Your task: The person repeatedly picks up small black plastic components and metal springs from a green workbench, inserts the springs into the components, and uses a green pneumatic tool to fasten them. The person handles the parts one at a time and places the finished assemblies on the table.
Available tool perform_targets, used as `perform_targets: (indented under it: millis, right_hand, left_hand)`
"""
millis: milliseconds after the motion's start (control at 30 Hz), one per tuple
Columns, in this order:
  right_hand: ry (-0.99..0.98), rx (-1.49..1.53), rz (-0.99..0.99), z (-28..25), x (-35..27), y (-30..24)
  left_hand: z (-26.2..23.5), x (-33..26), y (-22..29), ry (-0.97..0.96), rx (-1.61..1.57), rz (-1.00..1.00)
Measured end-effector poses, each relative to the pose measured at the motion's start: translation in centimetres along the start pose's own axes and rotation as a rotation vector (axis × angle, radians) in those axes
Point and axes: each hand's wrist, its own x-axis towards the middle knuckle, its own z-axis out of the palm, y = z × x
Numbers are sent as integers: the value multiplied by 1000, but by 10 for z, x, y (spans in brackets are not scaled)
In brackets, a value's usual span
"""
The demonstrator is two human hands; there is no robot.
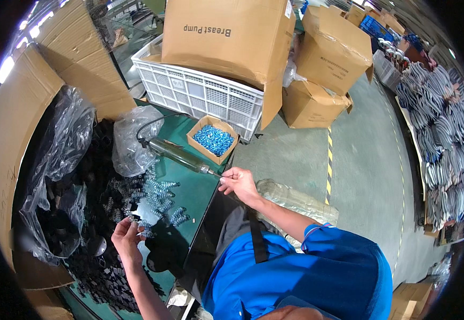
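An electric screwdriver (181,156) with a long olive-green body lies on the green table (202,186), its cable at the far end and its bit pointing right. My right hand (239,185) is closed in a pinch at the tip of that bit; anything small between the fingertips is hidden. Beside a pile of metal coil springs (160,196), my left hand (127,239) pinches a small piece too small to name. Many black flat parts (106,274) are heaped around and below it. Behind the screwdriver sits a small cardboard box (196,143) of blue metallic pieces (215,140).
A white plastic crate (200,96) holding a large carton (218,45) stands behind the table. Clear plastic bags (133,141) and an opened carton (21,122) line the left. More cartons (317,104) rest on the floor; bundled grey tubes (437,128) are stacked far right.
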Motion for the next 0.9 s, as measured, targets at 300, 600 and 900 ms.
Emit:
perform_targets:
  millis: [300,600,900]
  right_hand:
    - [37,143,-64,7,-10,3]
    - [-66,-1468,-158,26,1,-63]
    - [-679,-331,24,164,-2,-67]
  left_hand:
    - [8,-7,-4,-28,11,-8]
    - [6,-15,-4,77,336,207]
    - [37,-47,9,149,582,590]
